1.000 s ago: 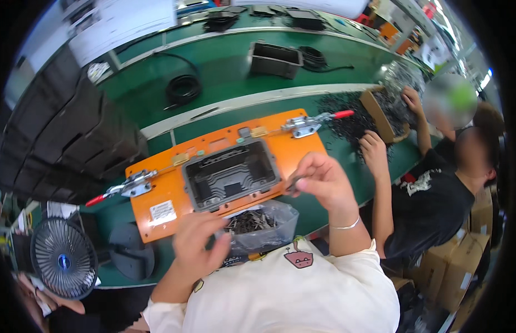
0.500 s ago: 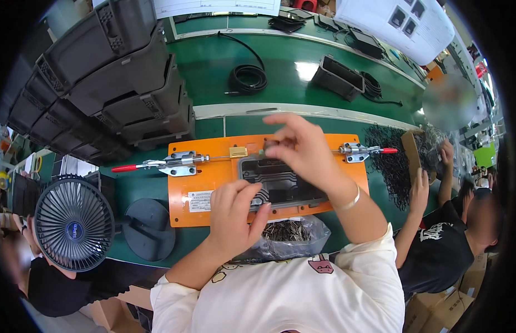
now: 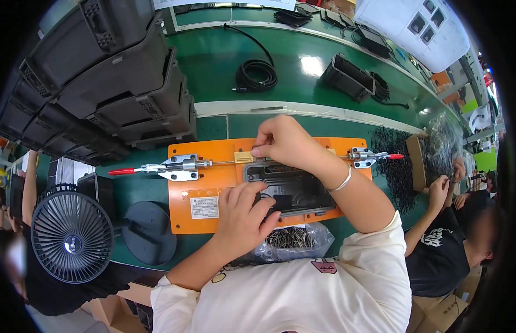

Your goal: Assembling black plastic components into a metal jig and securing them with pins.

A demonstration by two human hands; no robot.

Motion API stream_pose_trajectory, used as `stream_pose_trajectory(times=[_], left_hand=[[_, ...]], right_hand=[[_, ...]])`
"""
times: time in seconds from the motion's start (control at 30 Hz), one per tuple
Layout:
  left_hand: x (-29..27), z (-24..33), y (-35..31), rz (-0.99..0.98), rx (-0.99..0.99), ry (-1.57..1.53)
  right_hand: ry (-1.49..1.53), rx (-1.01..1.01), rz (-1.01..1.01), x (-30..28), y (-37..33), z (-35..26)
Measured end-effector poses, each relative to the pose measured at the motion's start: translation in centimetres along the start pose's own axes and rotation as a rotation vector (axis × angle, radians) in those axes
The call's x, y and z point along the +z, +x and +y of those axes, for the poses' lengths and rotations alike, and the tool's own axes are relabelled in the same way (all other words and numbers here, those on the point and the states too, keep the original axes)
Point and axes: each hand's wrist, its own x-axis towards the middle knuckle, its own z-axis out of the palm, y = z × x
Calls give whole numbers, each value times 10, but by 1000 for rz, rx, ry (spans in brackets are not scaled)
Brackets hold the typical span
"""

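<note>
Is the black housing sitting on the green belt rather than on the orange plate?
No, the black housing sits on the orange plate.

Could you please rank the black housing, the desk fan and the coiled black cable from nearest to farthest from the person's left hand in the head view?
From the left hand:
1. Black housing, touching, to its right.
2. Desk fan, far left.
3. Coiled black cable, across the table.

Bright overhd light; belt glare; fisheye edges.
</note>
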Motion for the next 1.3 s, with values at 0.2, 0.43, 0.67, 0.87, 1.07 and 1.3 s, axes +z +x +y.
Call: stream_pose_trajectory(times=[0.2,0.43,0.67,0.87,1.07,1.3], left_hand=[[-2,0,1,-44,-10,-17],[-2,1,-1,55,52,-46],[2,0,-2,155,3,-136],[-1,-3,-8,176,-16,-202],[-1,-7,-11,211,-79,-364],[-5,-8,-9,222,-105,-394]], right_hand=[[-100,-102,224,11,-8,-1],[-432,-380,-168,-11,-116,-32],[-676,-254,-237,58,-175,-16],[-563,-283,-181,46,-172,-19],[0,-363,264,13,-107,-29],[36,-400,201,23,-19,-12]])
